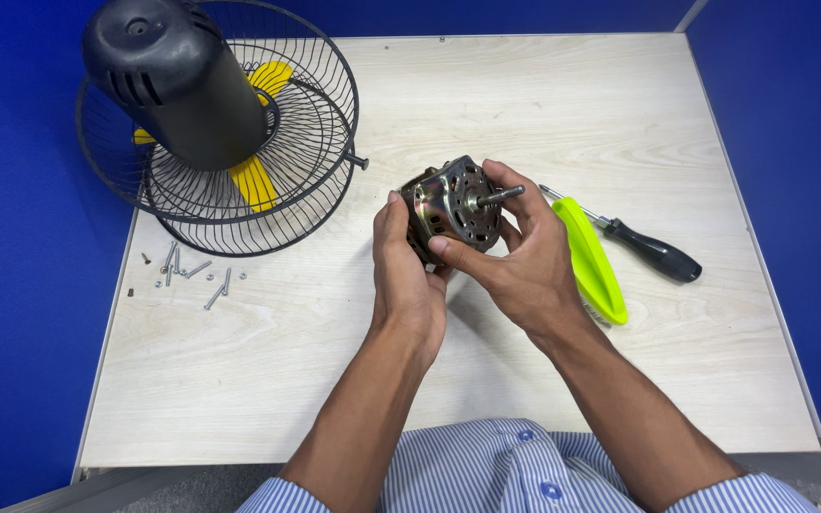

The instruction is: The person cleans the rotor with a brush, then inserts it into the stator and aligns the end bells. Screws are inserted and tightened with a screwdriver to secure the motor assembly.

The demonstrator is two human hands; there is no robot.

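Observation:
A round metal fan motor (453, 204) with a steel shaft (503, 196) pointing right is held above the middle of the wooden table (525, 104). My left hand (406, 275) cups its left and lower side. My right hand (520, 252) grips it from the right, thumb across the front face and fingers curled behind the shaft. Both hands touch the motor.
At the back left lie black wire fan guards (268, 204) with yellow blades (257, 180) and a dark motor housing (178, 81) on top. Several loose screws (192, 271) lie near the left edge. A lime-green brush (591, 261) and a black-handled screwdriver (648, 249) lie right of my hands.

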